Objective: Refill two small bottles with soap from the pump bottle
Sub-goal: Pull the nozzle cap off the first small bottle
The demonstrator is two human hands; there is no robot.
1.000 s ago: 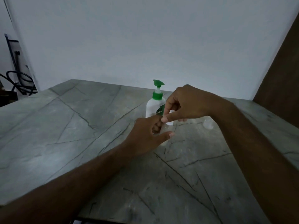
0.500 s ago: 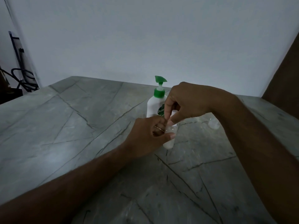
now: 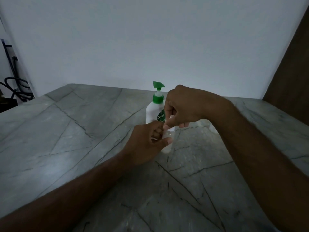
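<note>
A white pump bottle (image 3: 153, 113) with a green pump head stands at the middle of the grey marble table (image 3: 70, 131). Just in front of it, my left hand (image 3: 147, 141) is wrapped around a small clear bottle (image 3: 167, 147) that stands on the table. My right hand (image 3: 182, 107) comes from above and pinches the small bottle's white cap (image 3: 171, 124) between thumb and fingers. A second small clear bottle (image 3: 204, 123) shows only faintly behind my right wrist.
A white wall runs along the back of the table. A brown panel (image 3: 291, 69) stands at the right. Dark metal stands and cables (image 3: 15, 87) sit beyond the table's left edge.
My hands have stayed on the small bottle and its cap. My right hand has turned slightly at the cap. The view has shifted a little, so the second small bottle is now mostly hidden.
</note>
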